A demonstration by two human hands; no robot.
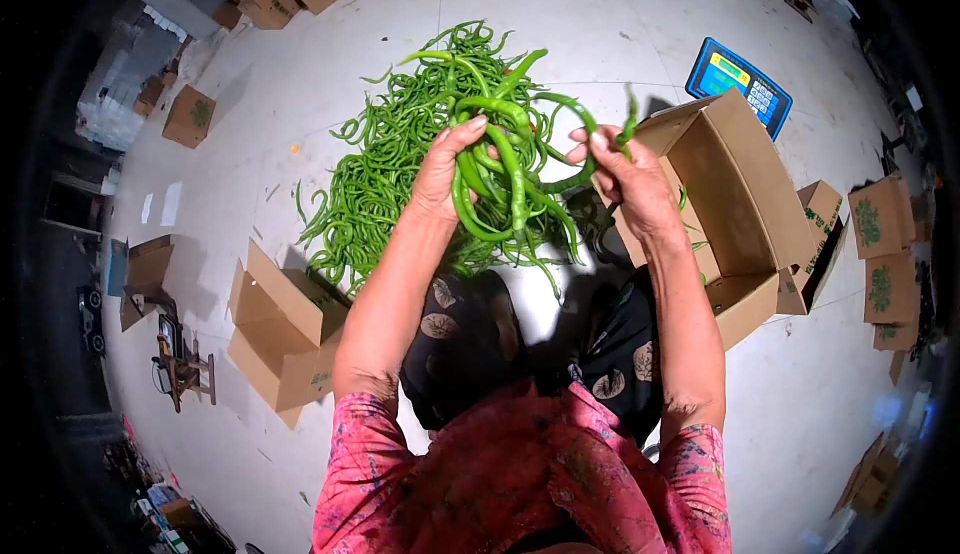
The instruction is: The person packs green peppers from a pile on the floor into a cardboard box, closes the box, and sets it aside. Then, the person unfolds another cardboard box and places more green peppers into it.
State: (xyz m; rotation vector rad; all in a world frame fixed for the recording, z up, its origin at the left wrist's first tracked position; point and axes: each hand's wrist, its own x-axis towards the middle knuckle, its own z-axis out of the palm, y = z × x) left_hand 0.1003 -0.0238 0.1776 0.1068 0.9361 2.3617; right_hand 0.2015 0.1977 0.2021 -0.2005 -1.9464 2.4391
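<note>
My left hand (450, 159) is closed round a bunch of long, curled green peppers (510, 169), held above a large heap. The heap of green peppers (375, 189) lies on the pale floor in front of me. To the right of the bunch, my right hand (625, 169) pinches one or two green peppers between thumb and fingers; one end points up past the thumb. An open cardboard box (750, 194) stands beside my right forearm, with a few peppers visible inside. Where the bunch covers the left fingers, they are hidden.
Another open cardboard box (275, 324) sits left of my knees. A blue scale display (738, 84) is behind the right box. More cardboard boxes line the far edge and the right side. A small wooden stool (185, 364) stands at the left.
</note>
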